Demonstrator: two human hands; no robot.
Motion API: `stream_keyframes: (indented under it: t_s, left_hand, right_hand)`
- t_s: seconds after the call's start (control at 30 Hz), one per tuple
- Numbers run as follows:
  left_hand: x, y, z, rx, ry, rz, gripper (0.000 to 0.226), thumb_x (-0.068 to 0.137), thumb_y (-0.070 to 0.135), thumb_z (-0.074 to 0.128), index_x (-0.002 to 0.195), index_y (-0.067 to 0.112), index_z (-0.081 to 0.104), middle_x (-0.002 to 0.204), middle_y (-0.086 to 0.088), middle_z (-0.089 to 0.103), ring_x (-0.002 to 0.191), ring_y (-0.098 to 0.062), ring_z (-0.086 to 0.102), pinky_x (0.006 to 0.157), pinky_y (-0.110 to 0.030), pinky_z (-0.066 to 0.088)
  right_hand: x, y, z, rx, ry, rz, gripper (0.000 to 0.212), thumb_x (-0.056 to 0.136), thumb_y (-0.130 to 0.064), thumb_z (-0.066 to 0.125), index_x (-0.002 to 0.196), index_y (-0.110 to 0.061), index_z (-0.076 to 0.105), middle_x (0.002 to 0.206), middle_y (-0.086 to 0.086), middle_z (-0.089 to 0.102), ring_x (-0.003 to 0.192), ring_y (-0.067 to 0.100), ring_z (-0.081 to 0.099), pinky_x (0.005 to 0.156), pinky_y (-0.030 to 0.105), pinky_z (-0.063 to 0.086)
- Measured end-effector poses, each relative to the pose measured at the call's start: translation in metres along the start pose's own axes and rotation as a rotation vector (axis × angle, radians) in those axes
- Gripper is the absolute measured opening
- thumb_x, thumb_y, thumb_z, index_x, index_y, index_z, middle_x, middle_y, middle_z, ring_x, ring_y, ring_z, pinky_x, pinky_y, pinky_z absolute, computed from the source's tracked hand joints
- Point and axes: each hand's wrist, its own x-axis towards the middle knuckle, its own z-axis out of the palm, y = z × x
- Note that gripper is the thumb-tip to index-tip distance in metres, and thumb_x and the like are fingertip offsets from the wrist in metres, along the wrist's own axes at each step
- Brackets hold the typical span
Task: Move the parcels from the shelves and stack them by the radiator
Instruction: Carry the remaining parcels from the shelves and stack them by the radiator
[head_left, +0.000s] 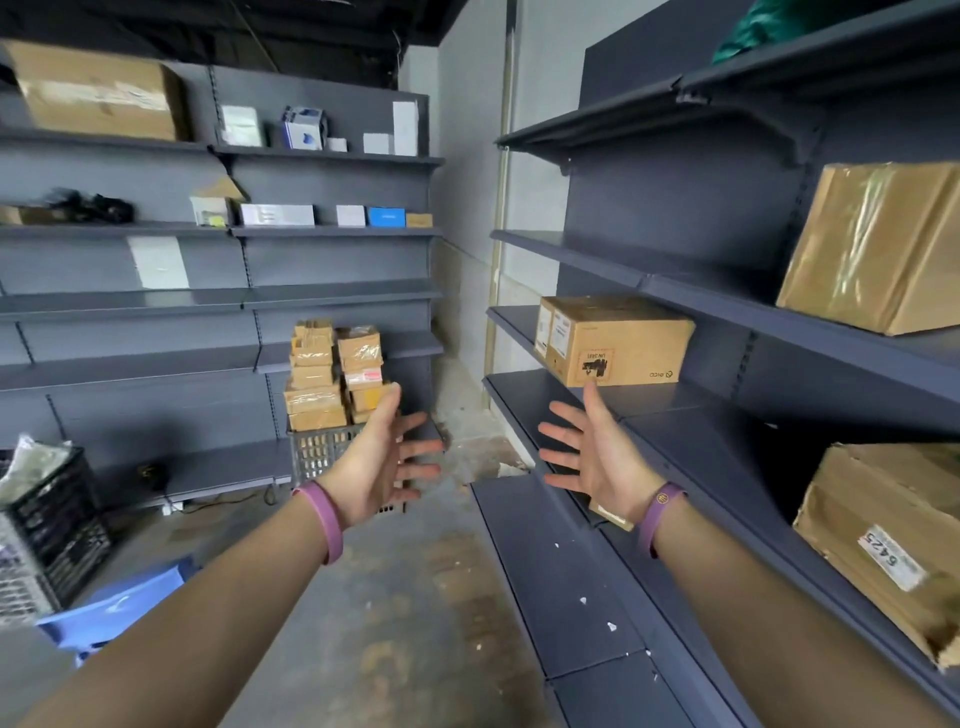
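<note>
A brown cardboard parcel (613, 340) with white labels sits on a dark grey shelf (524, 395) of the right-hand rack. Both my arms reach out toward it. My left hand (382, 457) is spread open, palm facing right, below and left of the parcel. My right hand (597, 452) is spread open just beneath the parcel's front corner, apart from it. Each wrist wears a purple band. Two more taped brown parcels lie on the right rack, one high (878, 249) and one low (888, 540).
A stack of small taped parcels (335, 374) stands on a grey crate (322, 452) by the far rack. A large box (98, 91) and small white boxes fill the far shelves. A black crate (52, 525) and blue stool (119, 603) stand at the left.
</note>
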Motion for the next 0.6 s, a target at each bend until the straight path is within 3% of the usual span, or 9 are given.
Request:
stream_keyframes:
  t_s: [0.23,0.47,0.6]
  left_hand:
    - [0.114,0.015,-0.042,-0.03,-0.035,-0.004,0.082,0.086,0.079,0.021,0.146,0.026,0.039,0.128,-0.007,0.063,0.112,-0.031,0.061,0.1,-0.054,0.037]
    - [0.234,0.052,-0.085,-0.117,-0.141,-0.011,0.064,0.087,0.079,0.023,0.114,0.031,0.057,0.123,-0.007,0.068,0.112,-0.032,0.063,0.104,-0.057,0.037]
    - [0.292,0.059,-0.093,-0.195,-0.182,-0.019,0.066,0.087,0.078,0.025,0.117,0.03,0.059,0.116,-0.005,0.072,0.111,-0.032,0.065,0.106,-0.061,0.036]
  right_hand:
    - [0.111,-0.002,0.012,0.024,0.043,-0.002,0.081,0.086,-0.079,0.026,0.146,-0.027,0.041,0.146,0.007,0.049,0.129,0.035,0.049,0.105,0.056,0.043]
    - [0.218,-0.025,0.033,0.173,0.118,-0.064,0.083,0.088,-0.078,0.02,0.147,-0.023,0.039,0.143,0.009,0.051,0.128,0.037,0.05,0.108,0.056,0.039]
    - [0.261,-0.027,0.034,0.283,0.138,-0.14,0.083,0.088,-0.076,0.018,0.146,-0.022,0.041,0.141,0.009,0.053,0.128,0.034,0.051,0.107,0.054,0.04]
